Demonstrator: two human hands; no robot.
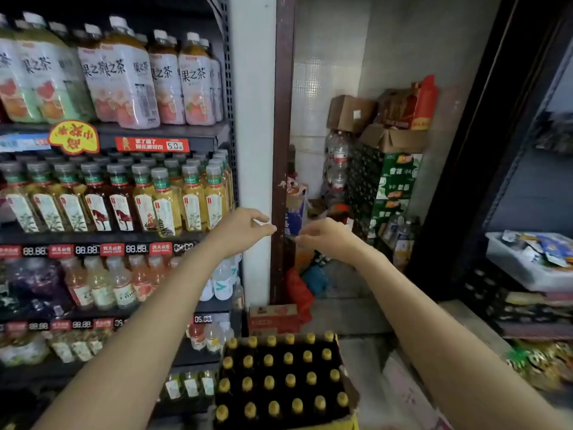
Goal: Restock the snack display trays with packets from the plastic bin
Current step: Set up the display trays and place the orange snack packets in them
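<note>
Meanwhile, both empty hands, the left hand (240, 229) and right hand (325, 237), are held loosely curled before the white pillar (252, 150), so a turn toward the translucent plastic bin of snack packets (524, 265) at the right-hand shelf's edge is best made first.

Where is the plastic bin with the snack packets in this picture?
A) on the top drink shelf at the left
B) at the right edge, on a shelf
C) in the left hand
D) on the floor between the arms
B: the plastic bin of snack packets sits at the right edge, on a shelf.
</note>
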